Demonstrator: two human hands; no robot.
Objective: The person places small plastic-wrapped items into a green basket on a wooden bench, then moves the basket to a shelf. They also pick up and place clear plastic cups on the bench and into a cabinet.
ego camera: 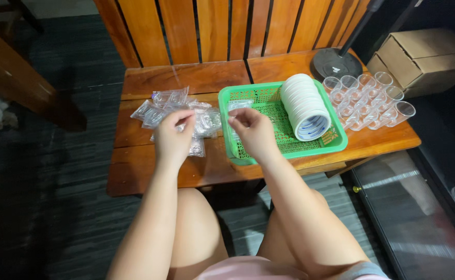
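On the table (pixel 149 176), a pile of packets (pixel 178 111) lies left of the basket (pixel 261 96). A stack of lids (pixel 305 106) lies in the basket. Cups (pixel 370 101) cluster right of it, a lamp base (pixel 336 63) behind them.

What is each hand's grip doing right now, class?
Left hand: fingers pinched over the clear packets; contents cannot be told.
Right hand: fingers pinched at a clear packet over the green tray.

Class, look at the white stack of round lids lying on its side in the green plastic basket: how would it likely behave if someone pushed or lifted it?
The white stack of round lids lies on its side, so a push would probably roll it along the green plastic basket. It is separate discs, so lifted by one end it would likely slide apart. Thin plastic suggests it is light.
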